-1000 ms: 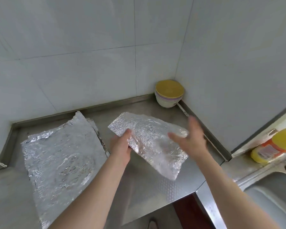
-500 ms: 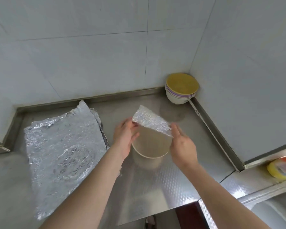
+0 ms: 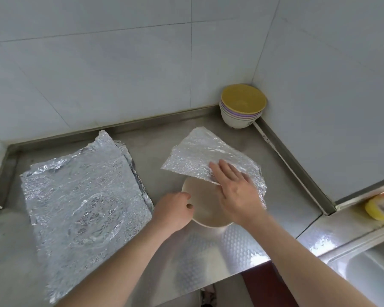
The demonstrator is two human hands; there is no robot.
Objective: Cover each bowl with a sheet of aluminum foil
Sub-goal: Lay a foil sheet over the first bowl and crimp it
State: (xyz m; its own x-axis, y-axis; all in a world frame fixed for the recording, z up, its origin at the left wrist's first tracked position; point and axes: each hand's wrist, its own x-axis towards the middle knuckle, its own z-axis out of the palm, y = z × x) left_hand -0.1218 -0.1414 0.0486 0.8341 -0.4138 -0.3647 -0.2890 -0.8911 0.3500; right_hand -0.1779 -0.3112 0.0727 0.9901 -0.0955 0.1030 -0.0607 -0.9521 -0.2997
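A beige bowl (image 3: 203, 207) stands on the steel counter (image 3: 208, 251) in the middle. A crinkled foil sheet (image 3: 200, 156) lies tilted over the bowl's far half and right side, while the near half of the bowl shows uncovered. My right hand (image 3: 235, 191) lies flat on the foil with straight fingers, pressing it onto the bowl's right rim. My left hand (image 3: 175, 209) is at the bowl's left rim, its fingers curled round the edge. A stack of bowls (image 3: 242, 109) with a yellow one on top sits in the far corner.
A pile of foil sheets (image 3: 82, 196) lies on the left of the counter. Tiled walls close the back and right. A yellow bottle (image 3: 380, 207) stands on the ledge at right, above a sink (image 3: 372, 275). The counter's front edge runs below my arms.
The foil, held up in both hands a second ago, now rests on the bowl. My right hand has flattened on top of it. My left hand let go and took the bowl's rim.
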